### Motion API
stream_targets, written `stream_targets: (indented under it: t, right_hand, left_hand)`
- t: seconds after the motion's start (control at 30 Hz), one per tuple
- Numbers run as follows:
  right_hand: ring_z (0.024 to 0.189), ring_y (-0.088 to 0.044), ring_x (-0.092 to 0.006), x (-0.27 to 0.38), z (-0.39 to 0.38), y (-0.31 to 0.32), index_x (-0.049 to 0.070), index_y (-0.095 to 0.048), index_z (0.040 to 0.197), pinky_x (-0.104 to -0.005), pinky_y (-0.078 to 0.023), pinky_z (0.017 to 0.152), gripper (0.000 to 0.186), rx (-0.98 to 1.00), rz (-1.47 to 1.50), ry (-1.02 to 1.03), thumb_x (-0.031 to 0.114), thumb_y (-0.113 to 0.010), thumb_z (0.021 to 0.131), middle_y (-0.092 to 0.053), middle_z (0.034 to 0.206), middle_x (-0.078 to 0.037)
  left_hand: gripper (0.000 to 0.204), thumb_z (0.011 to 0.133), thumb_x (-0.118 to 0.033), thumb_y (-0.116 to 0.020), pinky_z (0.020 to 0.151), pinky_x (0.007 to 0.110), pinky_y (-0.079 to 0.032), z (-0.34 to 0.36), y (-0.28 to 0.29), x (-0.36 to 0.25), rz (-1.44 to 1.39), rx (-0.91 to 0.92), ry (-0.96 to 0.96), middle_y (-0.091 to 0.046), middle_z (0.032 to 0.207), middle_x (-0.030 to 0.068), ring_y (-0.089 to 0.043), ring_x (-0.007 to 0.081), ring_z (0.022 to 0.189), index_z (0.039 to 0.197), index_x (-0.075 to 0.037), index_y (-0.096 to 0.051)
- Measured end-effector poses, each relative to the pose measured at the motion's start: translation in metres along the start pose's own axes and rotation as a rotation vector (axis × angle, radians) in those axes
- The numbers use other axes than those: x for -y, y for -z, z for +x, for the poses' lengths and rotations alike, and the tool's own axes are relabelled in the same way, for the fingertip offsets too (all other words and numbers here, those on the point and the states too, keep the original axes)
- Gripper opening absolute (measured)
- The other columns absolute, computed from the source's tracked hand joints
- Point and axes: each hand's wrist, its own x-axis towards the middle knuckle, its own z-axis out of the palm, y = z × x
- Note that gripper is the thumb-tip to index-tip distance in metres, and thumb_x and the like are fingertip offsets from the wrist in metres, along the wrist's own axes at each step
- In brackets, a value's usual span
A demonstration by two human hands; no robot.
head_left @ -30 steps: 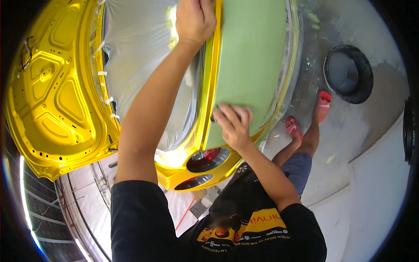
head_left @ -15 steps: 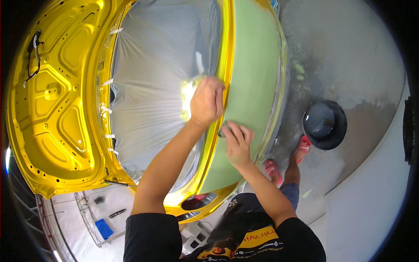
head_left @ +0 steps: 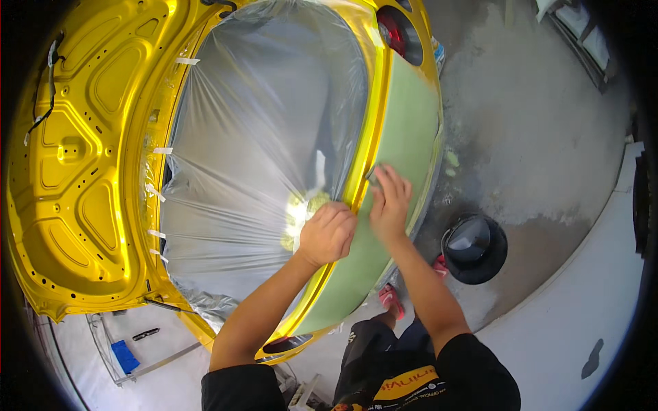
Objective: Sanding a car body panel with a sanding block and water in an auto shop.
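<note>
My left hand (head_left: 329,233) is closed at the yellow inner edge of a car's rear opening. Beside its fingers lies a yellow-green patch (head_left: 293,236) with white glare. Whether the hand grips that patch or only rests near it, I cannot tell. Farther forward and to the right, my right hand (head_left: 391,202) presses a small dark grey sanding pad (head_left: 373,176) against the matte green panel (head_left: 409,116). Its fingers bend over the pad, close to the yellow rim (head_left: 373,130). Part of the pad is hidden under the fingertips.
Translucent plastic sheeting (head_left: 253,123) covers the rear opening, held with white tape tabs (head_left: 163,150). The raised yellow lid (head_left: 89,171) stands at left. On the wet concrete floor (head_left: 514,130) at right is a black bucket (head_left: 474,250).
My right hand with the pad has moved forward along the green panel, from nearer than my left hand to beyond it. The whole view has shifted; my left hand stays by the yellow-green patch.
</note>
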Motion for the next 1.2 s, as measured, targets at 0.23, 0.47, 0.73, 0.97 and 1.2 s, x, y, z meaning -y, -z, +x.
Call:
stream_targets:
  t: [0.23, 0.47, 0.73, 0.97, 1.2]
  right_hand:
    - [0.122, -0.059, -0.036, -0.072, 0.219, -0.025, 0.011, -0.064, 0.133, -0.051, -0.039, 0.106, 0.036, -0.105, -0.013, 0.07, 0.015, -0.061, 0.098, -0.067, 0.133, -0.01]
    - [0.119, -0.06, -0.0347, -0.066, 0.197, -0.015, 0.009, -0.067, 0.13, -0.0493, -0.041, 0.104, 0.033, -0.104, 0.016, 0.137, 0.011, -0.062, 0.097, -0.068, 0.13, -0.012]
    - [0.118, -0.06, -0.035, -0.06, 0.154, -0.019, 0.006, -0.067, 0.129, -0.0449, -0.043, 0.103, 0.033, -0.061, -0.014, 0.105, 0.01, -0.063, 0.096, -0.069, 0.128, -0.012]
    - [0.118, -0.061, -0.0337, -0.068, 0.184, -0.035, 0.007, -0.067, 0.126, -0.049, -0.042, 0.102, 0.031, -0.125, 0.022, 0.124, 0.013, -0.063, 0.096, -0.069, 0.127, -0.012]
    - [0.117, -0.062, -0.0356, -0.077, 0.195, -0.013, 0.008, -0.068, 0.127, -0.0506, -0.041, 0.102, 0.031, -0.107, 0.071, 0.132, 0.016, -0.059, 0.098, -0.068, 0.131, -0.013]
  left_hand:
    - [0.028, 0.07, -0.004, -0.073, 0.085, 0.042, -0.056, 0.012, -0.009, 0.001, -0.044, -0.043, -0.018, -0.066, 0.093, 0.0131, -0.066, 0.0335, 0.094, 0.096, 0.001, -0.065]
    - [0.027, 0.071, -0.003, -0.073, 0.085, 0.043, -0.056, 0.012, -0.007, 0.0, -0.023, -0.027, -0.044, -0.067, 0.093, 0.0138, -0.066, 0.0327, 0.092, 0.096, 0.001, -0.064]
    - [0.029, 0.07, -0.004, -0.072, 0.085, 0.044, -0.057, 0.005, -0.006, 0.001, -0.017, 0.023, -0.006, -0.067, 0.093, 0.015, -0.066, 0.033, 0.091, 0.097, 0.001, -0.063]
    - [0.031, 0.069, -0.003, -0.071, 0.085, 0.045, -0.057, 0.008, -0.007, 0.003, -0.031, -0.023, -0.047, -0.066, 0.092, 0.0154, -0.067, 0.0333, 0.09, 0.098, 0.002, -0.062]
    - [0.028, 0.069, -0.003, -0.072, 0.085, 0.045, -0.057, 0.016, -0.011, 0.0, -0.037, 0.001, -0.051, -0.066, 0.092, 0.0152, -0.066, 0.0336, 0.09, 0.095, 0.002, -0.064]
